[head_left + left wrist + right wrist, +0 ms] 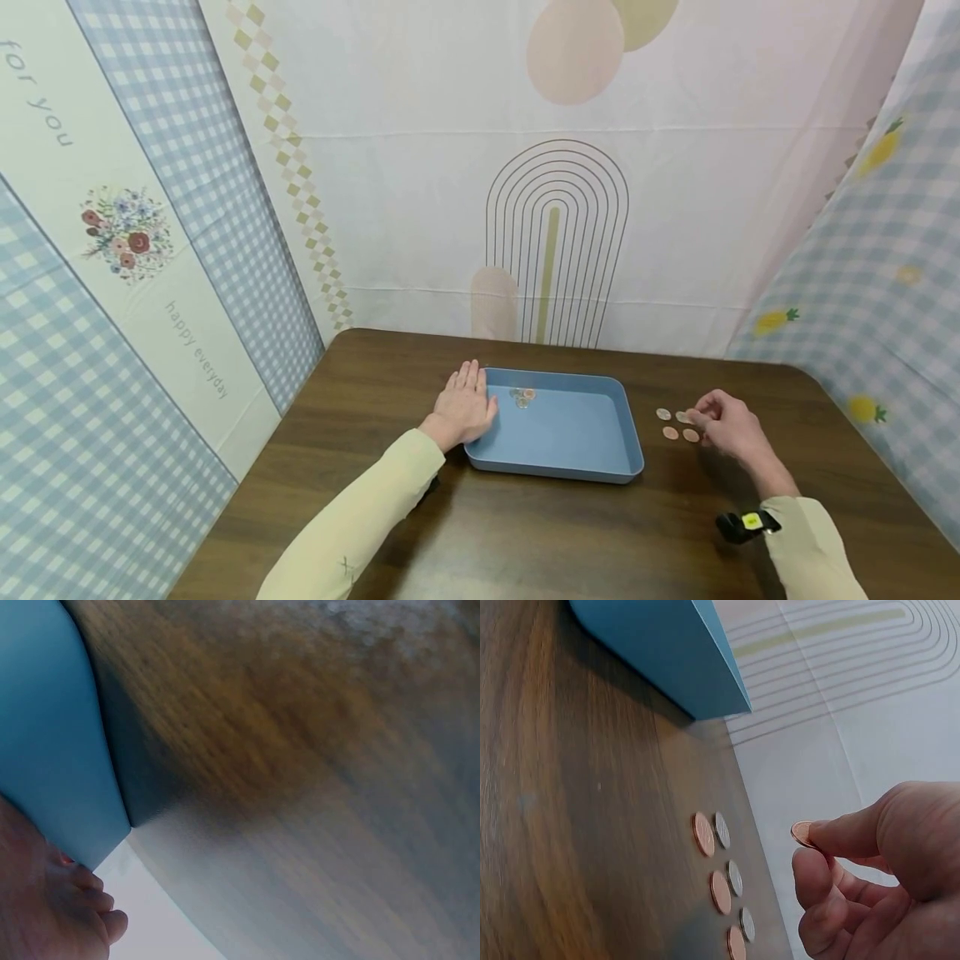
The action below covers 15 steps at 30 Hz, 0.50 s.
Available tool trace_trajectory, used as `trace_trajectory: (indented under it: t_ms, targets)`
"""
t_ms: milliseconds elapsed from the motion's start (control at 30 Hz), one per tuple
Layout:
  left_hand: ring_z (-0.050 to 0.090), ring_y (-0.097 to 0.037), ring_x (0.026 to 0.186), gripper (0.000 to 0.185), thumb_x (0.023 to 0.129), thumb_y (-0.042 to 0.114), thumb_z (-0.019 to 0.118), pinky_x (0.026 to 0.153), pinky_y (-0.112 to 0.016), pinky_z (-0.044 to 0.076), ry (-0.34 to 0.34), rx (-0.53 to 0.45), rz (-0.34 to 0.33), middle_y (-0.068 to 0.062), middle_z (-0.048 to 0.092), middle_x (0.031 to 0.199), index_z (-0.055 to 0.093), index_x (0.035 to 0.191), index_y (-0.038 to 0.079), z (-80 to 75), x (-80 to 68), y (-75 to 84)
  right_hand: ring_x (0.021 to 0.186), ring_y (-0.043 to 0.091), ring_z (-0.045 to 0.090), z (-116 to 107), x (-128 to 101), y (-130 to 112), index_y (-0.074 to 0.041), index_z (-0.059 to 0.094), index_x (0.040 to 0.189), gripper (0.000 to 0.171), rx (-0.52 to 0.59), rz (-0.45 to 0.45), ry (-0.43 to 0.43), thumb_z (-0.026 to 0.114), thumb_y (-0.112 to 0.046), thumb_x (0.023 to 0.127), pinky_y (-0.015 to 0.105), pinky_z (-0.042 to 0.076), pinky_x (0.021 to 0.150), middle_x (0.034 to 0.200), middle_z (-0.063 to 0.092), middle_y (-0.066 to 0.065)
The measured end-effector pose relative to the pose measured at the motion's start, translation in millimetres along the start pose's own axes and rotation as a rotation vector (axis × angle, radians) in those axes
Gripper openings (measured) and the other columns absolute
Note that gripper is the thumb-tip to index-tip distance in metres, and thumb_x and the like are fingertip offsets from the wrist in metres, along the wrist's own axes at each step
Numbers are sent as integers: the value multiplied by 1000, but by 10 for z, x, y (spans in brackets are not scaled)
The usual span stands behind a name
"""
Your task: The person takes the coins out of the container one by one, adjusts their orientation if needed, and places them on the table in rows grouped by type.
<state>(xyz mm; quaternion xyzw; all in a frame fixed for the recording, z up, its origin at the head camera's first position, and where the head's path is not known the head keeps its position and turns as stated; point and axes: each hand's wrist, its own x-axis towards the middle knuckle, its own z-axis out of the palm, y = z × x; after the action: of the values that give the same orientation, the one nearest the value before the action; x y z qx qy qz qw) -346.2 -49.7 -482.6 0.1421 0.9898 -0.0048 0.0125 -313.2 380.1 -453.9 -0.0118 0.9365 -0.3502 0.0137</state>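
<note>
My right hand [731,427] pinches a copper coin [802,833] between thumb and fingertips; the right wrist view shows it raised above the table. Beneath and beside that hand lie two rows of coins, silver ones [736,878] and copper ones [720,892], flat on the wood. To their left is a shallow blue tray [558,442]. My left hand [463,407] rests at the tray's left rim with its fingers straight and pointing away, the thumb over the inside. A small cluster of coins [522,402], silver and copper, lies in the tray's back left part.
The dark wooden table [555,533] extends around the tray. A white patterned cloth [405,225] hangs behind its far edge, and blue checked cloths [247,225] hang at the sides. A black strap with a yellow label [750,523] is on my right wrist.
</note>
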Motion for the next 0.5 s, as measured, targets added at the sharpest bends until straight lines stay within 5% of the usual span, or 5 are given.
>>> trace_trajectory:
  t_ms: [500]
  targets:
    - [13,-30,153,66,105,41,22,125,-42,17,-1,8,-7,-19,14,164,20,155,-1,-3,23,16,64,18,63,-87,61,297,3,52,105,32,-16,49,-17,56,-29,99,35,50,50,84,61,13]
